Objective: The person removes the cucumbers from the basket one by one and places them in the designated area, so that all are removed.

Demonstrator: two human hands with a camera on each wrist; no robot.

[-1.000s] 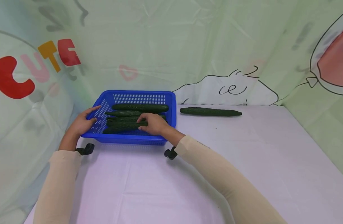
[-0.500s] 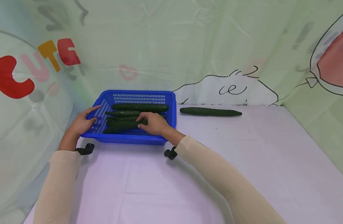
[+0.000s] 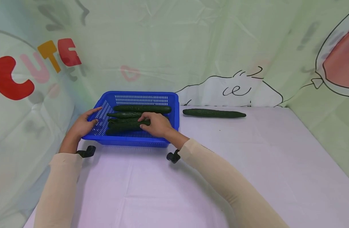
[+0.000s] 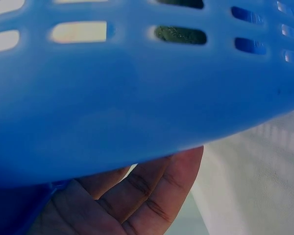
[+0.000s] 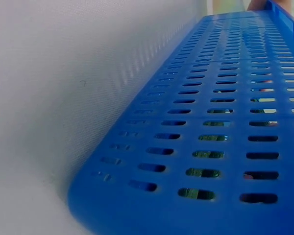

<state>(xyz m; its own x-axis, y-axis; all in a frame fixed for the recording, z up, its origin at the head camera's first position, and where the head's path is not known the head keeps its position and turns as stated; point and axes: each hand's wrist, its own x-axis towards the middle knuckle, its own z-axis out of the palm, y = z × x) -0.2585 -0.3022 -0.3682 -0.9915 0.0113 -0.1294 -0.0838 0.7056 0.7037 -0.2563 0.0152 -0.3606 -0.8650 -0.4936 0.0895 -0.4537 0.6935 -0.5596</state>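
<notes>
A blue slotted plastic basket (image 3: 134, 140) holds several dark green cucumbers lying side by side. My left hand (image 3: 82, 125) grips the basket's left rim, thumb over the top. In the left wrist view, fingers of that hand (image 4: 152, 196) curl by the basket wall (image 4: 112, 107). Reaching over the front right of the basket, my right hand (image 3: 158, 125) pinches the frontmost cucumber (image 3: 121, 127) between thumb and fingers, covering its right end. Behind it lie another cucumber (image 3: 124, 115) and one along the back wall (image 3: 143, 109).
One more cucumber (image 3: 214, 113) lies on the white-covered table (image 3: 220, 152), right of the basket near the back edge. Printed fabric (image 3: 191, 47) hangs behind and at both sides. Through the basket's side slots (image 5: 206, 154), green shows in the right wrist view.
The frontmost cucumber has shifted slightly back against the one behind it, with my right hand moving a little along. My left hand and the basket look the same.
</notes>
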